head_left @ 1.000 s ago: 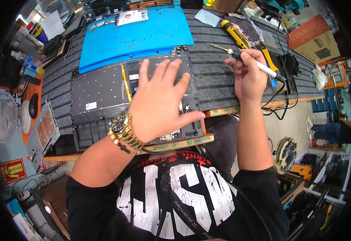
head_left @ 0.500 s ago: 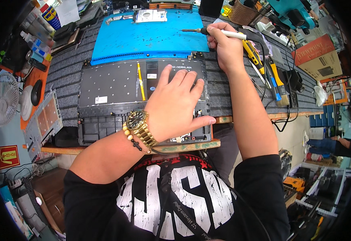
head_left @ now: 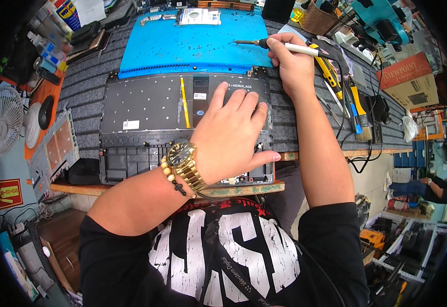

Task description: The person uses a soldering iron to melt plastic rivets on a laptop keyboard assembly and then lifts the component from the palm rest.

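Your right hand has swung the slim white-and-black soldering iron over the flat blue mat, fingers pinching its grip; your left hand, fingers spread, seemingly steadies the black laptop chassis nearer you; tip contact is unclear.

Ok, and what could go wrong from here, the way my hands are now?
Two things, perhaps. If the soldering iron in your right hand is hot, which I can't tell, its tip could scorch the blue mat below it. And the dark laptop panel under your left hand lies close to the table's front edge, so a pull toward you might slide it over.
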Demonstrator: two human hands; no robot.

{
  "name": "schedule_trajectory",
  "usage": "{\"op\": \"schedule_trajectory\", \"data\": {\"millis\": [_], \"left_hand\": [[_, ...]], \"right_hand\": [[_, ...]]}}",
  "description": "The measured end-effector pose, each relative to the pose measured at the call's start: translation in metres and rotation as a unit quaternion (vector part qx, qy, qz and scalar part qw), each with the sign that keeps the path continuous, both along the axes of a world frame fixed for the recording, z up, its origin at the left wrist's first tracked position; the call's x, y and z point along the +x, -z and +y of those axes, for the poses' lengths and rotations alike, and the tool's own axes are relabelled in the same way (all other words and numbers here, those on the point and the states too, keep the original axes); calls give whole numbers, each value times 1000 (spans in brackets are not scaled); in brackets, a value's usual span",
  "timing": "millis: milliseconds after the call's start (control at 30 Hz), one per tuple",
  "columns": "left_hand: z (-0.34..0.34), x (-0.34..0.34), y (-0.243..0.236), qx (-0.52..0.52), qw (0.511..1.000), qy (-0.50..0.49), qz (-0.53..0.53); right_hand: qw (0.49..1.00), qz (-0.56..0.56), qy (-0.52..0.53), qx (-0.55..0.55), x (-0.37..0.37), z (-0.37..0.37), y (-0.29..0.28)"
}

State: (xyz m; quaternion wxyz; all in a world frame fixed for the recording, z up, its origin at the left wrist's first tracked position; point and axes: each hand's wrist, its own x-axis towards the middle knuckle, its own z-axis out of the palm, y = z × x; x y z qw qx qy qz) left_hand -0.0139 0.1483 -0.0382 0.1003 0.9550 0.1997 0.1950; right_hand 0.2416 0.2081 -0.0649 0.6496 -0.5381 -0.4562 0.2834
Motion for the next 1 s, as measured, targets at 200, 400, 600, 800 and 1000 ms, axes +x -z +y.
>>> {"op": "schedule_trajectory", "data": {"millis": [200, 400, 600, 800, 1000], "left_hand": [[1, -1, 0, 10, 1000, 2, 1], [1, 0, 0, 5, 1000, 2, 5], [1, 0, 0, 3, 1000, 4, 9], [0, 0, 0, 9, 1000, 2, 6], [0, 0, 1, 5, 1000, 1, 2]], "right_hand": [[999, 8, 31, 6, 8, 1, 3], [999, -17, 32, -6, 8, 0, 3], [999, -30, 34, -10, 7, 1, 2], [998, -43, 34, -9, 7, 2, 3], [999, -18, 36, -14, 4, -2, -2]]}}
